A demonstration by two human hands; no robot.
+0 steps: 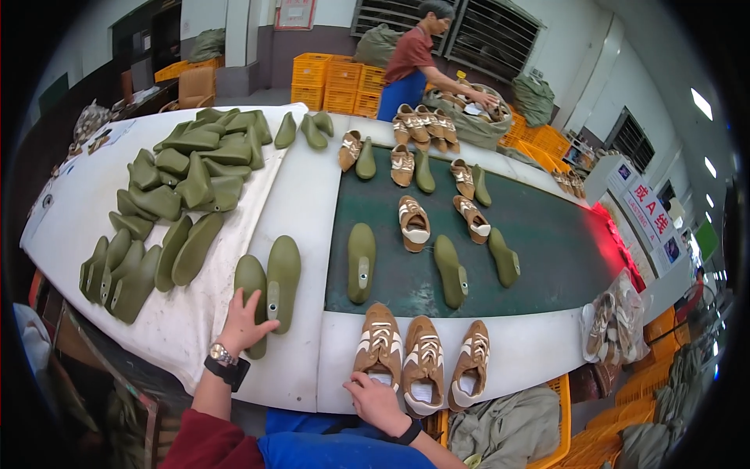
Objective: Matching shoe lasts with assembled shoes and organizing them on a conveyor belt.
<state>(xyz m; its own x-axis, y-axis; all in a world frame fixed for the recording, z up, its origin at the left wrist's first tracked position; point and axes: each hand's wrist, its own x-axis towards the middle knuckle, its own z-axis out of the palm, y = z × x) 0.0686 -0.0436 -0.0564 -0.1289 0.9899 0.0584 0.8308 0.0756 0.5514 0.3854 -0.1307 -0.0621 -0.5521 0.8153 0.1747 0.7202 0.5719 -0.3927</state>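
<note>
- Left hand (pixel 244 322), lower left of centre: bare, with a metal-cased wristwatch and a broad black band just below it on the wrist.
- Left upper arm, bottom edge: dark red sleeve.
- Right hand (pixel 376 400), bottom centre: bare, black wristband.
- Torso, bottom edge: bright blue garment.

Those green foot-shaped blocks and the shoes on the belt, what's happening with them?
A person stands at a conveyor belt in a shoe workshop. Their left hand rests on a pair of green shoe lasts on the white table, while the right hand touches the leftmost of three brown-and-white sneakers. More lasts and shoes lie on the dark belt. At the far end, a co-worker handles other shoes.
</note>
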